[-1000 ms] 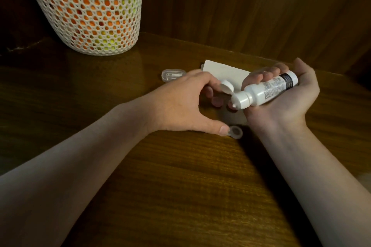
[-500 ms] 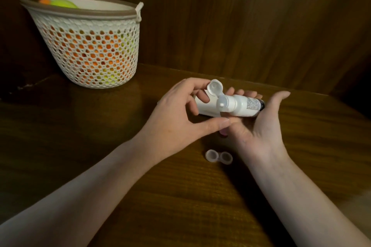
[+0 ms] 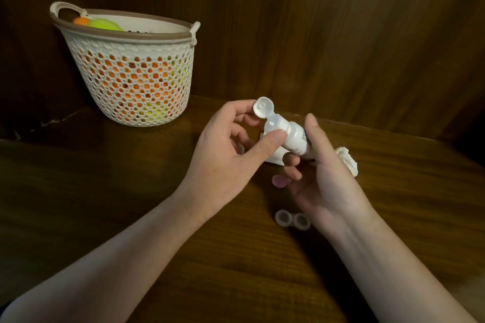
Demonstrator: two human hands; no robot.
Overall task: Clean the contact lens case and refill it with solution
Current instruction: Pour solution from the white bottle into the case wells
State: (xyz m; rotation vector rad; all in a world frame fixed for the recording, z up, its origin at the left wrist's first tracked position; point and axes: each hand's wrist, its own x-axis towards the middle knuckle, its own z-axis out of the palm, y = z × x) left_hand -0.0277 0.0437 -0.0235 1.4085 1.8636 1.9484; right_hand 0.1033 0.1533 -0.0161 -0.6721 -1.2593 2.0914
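A small white solution bottle (image 3: 291, 136) is held above the table, nozzle pointing up and left, its flip cap (image 3: 263, 107) hinged open. My right hand (image 3: 325, 178) grips the bottle's body from below and behind. My left hand (image 3: 231, 149) pinches the top: fingers behind the open cap, thumb against the bottle's neck. The clear contact lens case (image 3: 292, 219) lies open on the wooden table (image 3: 105, 204) below my right hand, both wells facing up, with no hand touching it.
A white mesh basket (image 3: 133, 73) with orange and green things inside stands at the back left. A white paper (image 3: 275, 157) lies under the bottle and a crumpled tissue (image 3: 347, 161) sits behind my right hand. A wooden wall rises behind.
The bottle went from tipped nozzle-down over the case to raised and turned nozzle-up. My left hand left the case and moved up to the open cap. The camera view tilted upward.
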